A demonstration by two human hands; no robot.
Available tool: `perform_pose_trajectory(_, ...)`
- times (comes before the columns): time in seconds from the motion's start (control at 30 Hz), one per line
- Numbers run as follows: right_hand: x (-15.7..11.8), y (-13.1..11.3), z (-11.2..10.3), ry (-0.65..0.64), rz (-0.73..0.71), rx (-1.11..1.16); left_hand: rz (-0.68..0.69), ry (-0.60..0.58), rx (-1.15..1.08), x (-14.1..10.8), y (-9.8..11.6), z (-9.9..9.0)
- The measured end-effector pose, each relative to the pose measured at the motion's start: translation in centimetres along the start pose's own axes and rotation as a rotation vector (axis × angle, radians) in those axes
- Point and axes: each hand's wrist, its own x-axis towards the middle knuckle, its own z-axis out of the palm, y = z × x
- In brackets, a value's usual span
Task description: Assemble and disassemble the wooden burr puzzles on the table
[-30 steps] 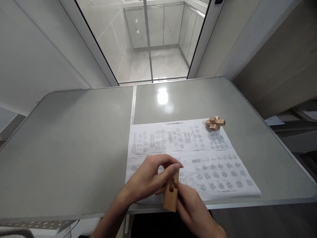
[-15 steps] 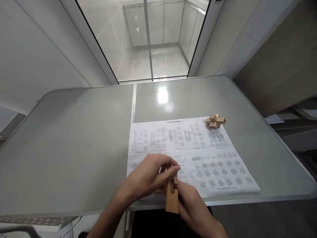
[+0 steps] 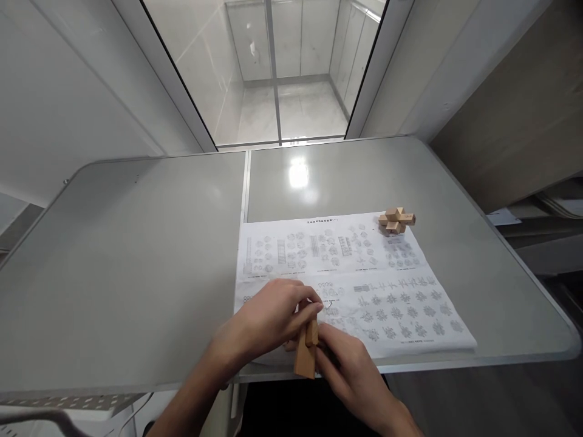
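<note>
In the head view, a notched wooden puzzle piece (image 3: 304, 361) points down toward my body at the table's front edge. A shorter wooden puzzle piece (image 3: 312, 334) lies against its upper right side. My left hand (image 3: 276, 315) pinches the far end of the wood between thumb and fingers, hiding that end. From the right, my right hand (image 3: 350, 361) curls its fingers against the pieces; some fingertips are out of sight behind the wood. Beneath the hands spreads a printed instruction sheet (image 3: 314, 273) with rows of small diagrams.
An assembled wooden burr puzzle (image 3: 396, 220) sits on the sheet's far right corner. The grey folding table (image 3: 159, 261) has a metal seam (image 3: 246, 182) across it. Behind stands a glazed door frame (image 3: 273, 73); shelves (image 3: 546, 212) are at the right.
The held wood has shifted slightly left and turned, so the slot seen before no longer shows and a shorter piece now appears at its side. My right hand's fingers have moved up along it.
</note>
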Motion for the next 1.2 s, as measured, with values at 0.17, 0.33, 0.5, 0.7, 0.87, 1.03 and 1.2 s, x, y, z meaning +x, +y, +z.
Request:
perform_pose_trajectory(0.17, 0.1, -0.3, -0.2, -0.01, 0.014, 0.026, -0.018, 0.012, -0.125, -0.9, -1.3, 0.0)
perform_pose_trajectory(0.33, 0.1, 0.0, -0.3, 0.019, 0.026, 0.024, -0.034, -0.047, -0.457, -3.4, -3.8, -0.1)
perform_pose_trajectory(0.5, -0.2, 0.3, -0.2, 0.038, 0.08, 0.109, -0.044, 0.01, -0.585, -5.4, -5.4, 1.9)
perform_pose_trajectory(0.7, -0.5, 0.2, -0.3, 0.114, 0.16, 0.292, -0.092, 0.036, -0.395, -5.8, -2.5, 4.6)
perform_pose_trajectory(0.87, -0.2, -0.1, -0.4, 0.114, 0.193, 0.41, -0.069, 0.129, -0.198, -5.1, -1.0, 6.6)
perform_pose_trajectory(1.03, 0.1, -0.2, -0.4, 0.162, 0.214, 0.449, 0.01, 0.188, -0.037, -4.4, -1.2, 8.2)
perform_pose_trajectory(1.2, 0.3, -0.6, -0.4, 0.182, 0.222, 0.448, -0.016, 0.186, -0.099, -4.6, -0.9, 7.6)
